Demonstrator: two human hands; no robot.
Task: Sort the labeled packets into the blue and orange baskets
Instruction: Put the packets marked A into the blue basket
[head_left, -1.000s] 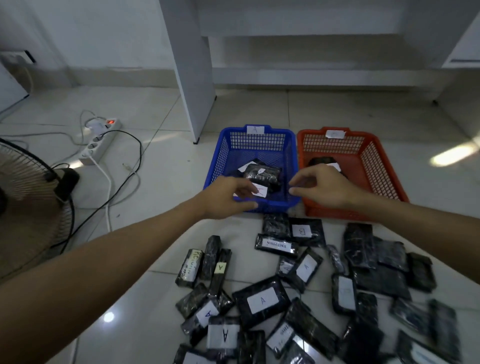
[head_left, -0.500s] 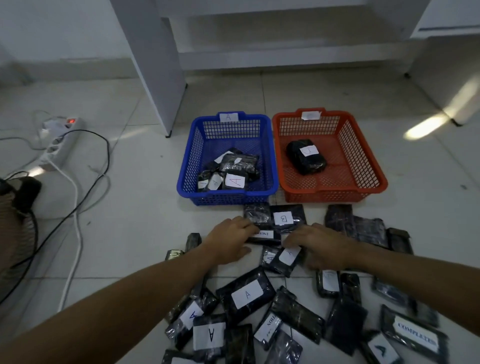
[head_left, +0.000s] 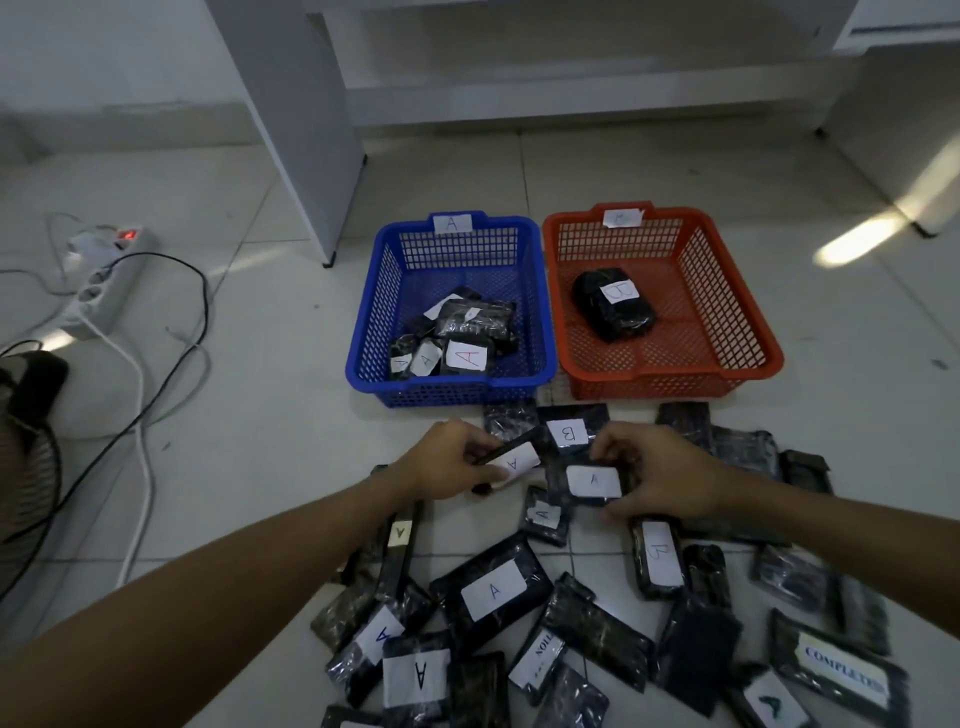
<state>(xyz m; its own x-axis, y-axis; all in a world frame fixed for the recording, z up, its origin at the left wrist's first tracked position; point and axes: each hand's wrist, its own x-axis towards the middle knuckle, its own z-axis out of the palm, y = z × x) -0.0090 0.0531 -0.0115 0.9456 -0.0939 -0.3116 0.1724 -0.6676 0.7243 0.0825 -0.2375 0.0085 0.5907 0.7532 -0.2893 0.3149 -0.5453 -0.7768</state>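
The blue basket (head_left: 543, 312), tagged A, holds several A packets and stands just ahead of both hands; the orange basket (head_left: 748, 312) holds one B packet (head_left: 613, 304). The right hand (head_left: 660, 470) pinches an A packet (head_left: 592, 480). The left hand (head_left: 447, 462), nearer blue, pinches a slim A packet (head_left: 514, 460), long axis slanting up-right.

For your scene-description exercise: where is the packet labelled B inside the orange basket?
In the head view, the B packet lies in the orange basket, toward its far-left part, alone, right of the blue basket.

"A" tag on blue basket (head_left: 451, 224); "COMPLETES" on packet (head_left: 842, 666).
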